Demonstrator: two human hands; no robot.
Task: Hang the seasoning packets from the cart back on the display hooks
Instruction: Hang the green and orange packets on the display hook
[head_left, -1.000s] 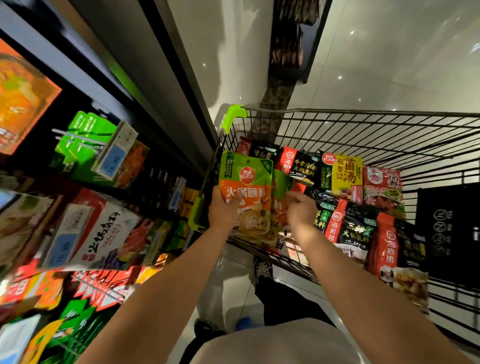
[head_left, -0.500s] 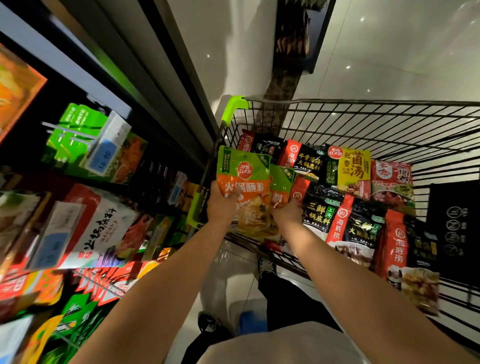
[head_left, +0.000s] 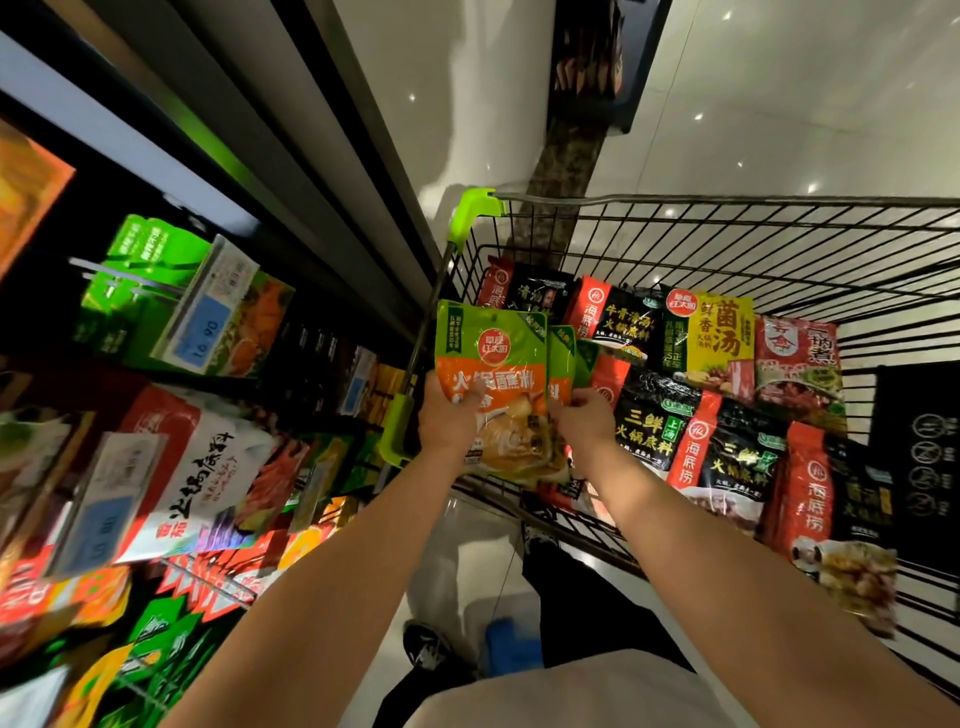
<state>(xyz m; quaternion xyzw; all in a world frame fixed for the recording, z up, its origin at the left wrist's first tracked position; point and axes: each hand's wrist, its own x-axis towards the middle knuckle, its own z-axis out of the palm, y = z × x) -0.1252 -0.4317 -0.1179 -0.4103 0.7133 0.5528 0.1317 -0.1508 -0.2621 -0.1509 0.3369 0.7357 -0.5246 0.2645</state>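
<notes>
Floor (head_left: 779, 93): glossy pale tiles gleaming beyond the grips.
Cart (head_left: 675, 223): black wire, right of them.
Left hand (head_left: 447, 421): clamping a glossy green-orange packet (head_left: 493, 364).
Right hand (head_left: 584, 418): pinching a second packet (head_left: 563, 358) behind it.

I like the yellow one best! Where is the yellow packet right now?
The yellow packet lies in the cart, in the far row of packets, right of centre in the head view. A black and red packet is on its left and a red packet on its right.
</notes>
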